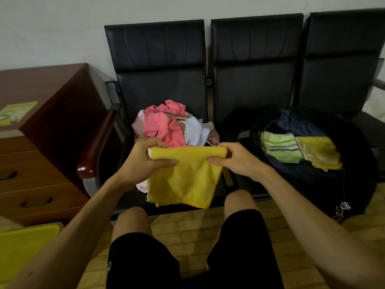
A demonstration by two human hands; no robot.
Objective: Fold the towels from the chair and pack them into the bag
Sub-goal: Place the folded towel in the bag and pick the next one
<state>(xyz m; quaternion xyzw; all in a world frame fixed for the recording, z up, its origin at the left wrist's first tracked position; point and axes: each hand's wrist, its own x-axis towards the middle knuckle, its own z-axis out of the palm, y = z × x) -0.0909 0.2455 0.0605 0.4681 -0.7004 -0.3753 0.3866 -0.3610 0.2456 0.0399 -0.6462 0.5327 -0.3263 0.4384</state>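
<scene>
A yellow towel [185,180] hangs in front of the left black chair [160,59], its top edge rolled over. My left hand [145,161] grips the left end of that roll and my right hand [237,161] grips the right end. Behind them a heap of pink and white towels [166,124] lies on the chair seat. An open black bag [354,163] sits on the middle chair to the right, holding a folded green striped towel [279,149] and a folded yellow towel [320,153].
A brown wooden drawer cabinet [41,163] stands at the left, with a yellow leaflet [16,112] on top. A yellow tray-like object [23,245] is at the lower left. A third black chair [343,59] is at the far right. My knees are below the towel.
</scene>
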